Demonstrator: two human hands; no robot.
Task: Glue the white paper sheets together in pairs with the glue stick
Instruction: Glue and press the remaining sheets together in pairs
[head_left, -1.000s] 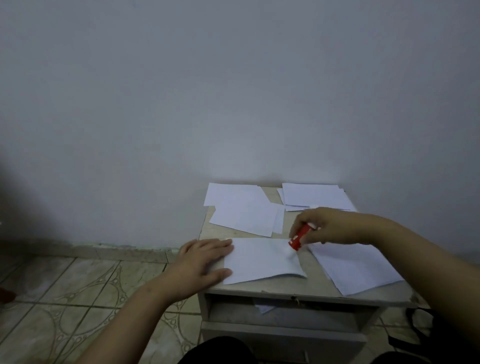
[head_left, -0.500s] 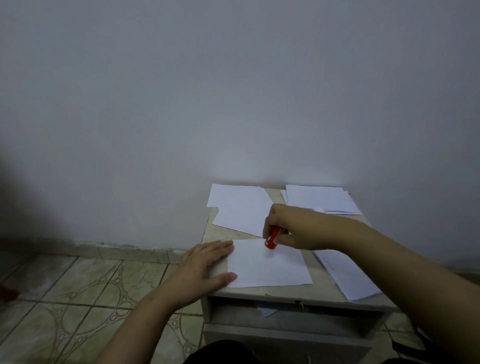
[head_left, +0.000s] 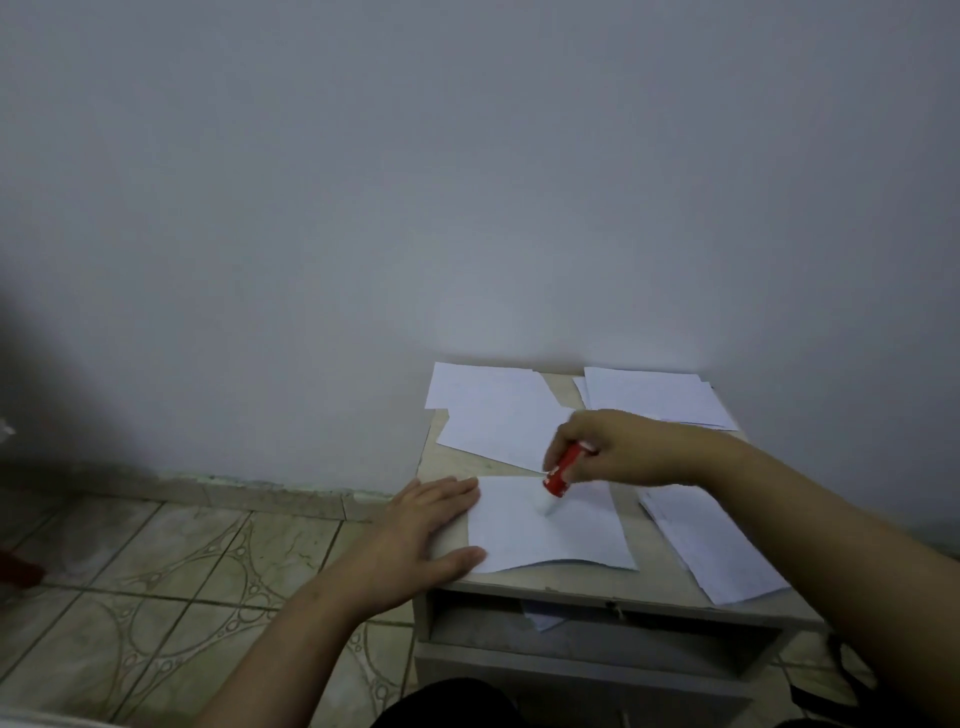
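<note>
One hand (head_left: 613, 447) curled round glue stick (head_left: 562, 470)

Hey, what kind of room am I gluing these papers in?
Probably a plain room at home, not an office: a small low cabinet serves as the desk, set against a bare painted wall, with a patterned tile floor beside it.

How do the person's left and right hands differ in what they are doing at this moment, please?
The left hand lies flat, fingers straight, pressing the sheet's left edge; the right hand curls round the red glue stick. The left rests low; the right is raised. Both work on one sheet.
</note>
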